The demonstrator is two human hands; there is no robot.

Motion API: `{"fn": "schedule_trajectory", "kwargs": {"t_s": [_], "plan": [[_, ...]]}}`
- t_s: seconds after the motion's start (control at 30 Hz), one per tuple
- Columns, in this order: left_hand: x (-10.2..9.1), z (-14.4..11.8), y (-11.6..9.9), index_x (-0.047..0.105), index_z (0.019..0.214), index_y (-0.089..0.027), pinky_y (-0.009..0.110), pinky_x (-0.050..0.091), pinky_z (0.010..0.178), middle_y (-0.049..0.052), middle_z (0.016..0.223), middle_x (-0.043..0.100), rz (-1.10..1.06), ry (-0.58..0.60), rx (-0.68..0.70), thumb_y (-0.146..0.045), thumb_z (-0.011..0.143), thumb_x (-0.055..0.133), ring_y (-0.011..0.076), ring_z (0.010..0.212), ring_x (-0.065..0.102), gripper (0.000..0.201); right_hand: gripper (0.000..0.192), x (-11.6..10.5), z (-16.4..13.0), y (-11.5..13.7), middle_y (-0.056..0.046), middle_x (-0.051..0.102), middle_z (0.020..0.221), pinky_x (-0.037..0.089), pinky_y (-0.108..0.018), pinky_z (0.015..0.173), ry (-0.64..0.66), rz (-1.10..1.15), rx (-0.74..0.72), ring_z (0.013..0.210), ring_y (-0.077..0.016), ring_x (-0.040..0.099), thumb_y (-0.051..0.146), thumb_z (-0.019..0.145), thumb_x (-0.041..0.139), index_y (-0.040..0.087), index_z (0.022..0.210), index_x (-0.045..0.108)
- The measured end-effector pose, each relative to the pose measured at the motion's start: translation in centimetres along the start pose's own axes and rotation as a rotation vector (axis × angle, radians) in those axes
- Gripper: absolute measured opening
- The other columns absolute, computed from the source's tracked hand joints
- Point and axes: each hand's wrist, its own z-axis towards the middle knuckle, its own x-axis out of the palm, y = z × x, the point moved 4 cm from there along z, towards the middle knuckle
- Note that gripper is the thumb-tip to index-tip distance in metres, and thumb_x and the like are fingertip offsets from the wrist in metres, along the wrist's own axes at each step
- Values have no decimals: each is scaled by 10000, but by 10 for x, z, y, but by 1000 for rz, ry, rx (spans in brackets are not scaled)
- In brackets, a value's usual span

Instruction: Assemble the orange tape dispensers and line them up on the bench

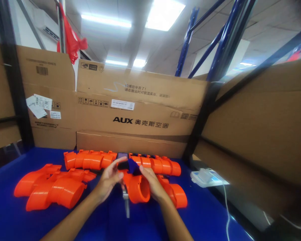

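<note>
My right hand (pixel 152 184) grips an orange plastic pipe fitting (pixel 138 189), its round opening facing me, just above the blue table (pixel 12 217). My left hand (pixel 110 179) touches the fitting's top left, fingers on a dark piece (pixel 130 165) at its upper end. A thin grey metal tool (pixel 126 204) lies or hangs beneath the fitting; which one I cannot tell. More orange fittings lie around: a row behind my hands (pixel 90 160), another row to the right (pixel 163 165), one beside my right wrist (pixel 178 195).
Larger orange elbow fittings (pixel 52 190) lie at the left. Cardboard boxes (pixel 140 113) wall the back and right side. A white device with a cable (pixel 205 176) sits at the table's right edge. Dark and blue rack posts (pixel 12 83) stand behind.
</note>
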Motion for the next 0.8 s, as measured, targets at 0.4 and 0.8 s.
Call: {"fn": "schedule_trajectory", "kwargs": {"t_s": [0.4,0.8], "plan": [[-27,12,7,669,795,-148,208,472,453,9,621,672,104,-460,-6,-518,686,772,109,466,576,399,631,12,-5,7,-92,621,1303,400,-477,1051,138,152,50,1232,-294,561,660,879,524,274,1379,514],[-40,13,2,657,845,-146,220,526,469,-10,623,670,44,-597,55,-533,699,765,105,450,589,428,448,13,-11,32,-126,651,1165,473,-423,1000,-129,-608,-539,1116,-292,613,389,796,731,202,1179,594]]}}
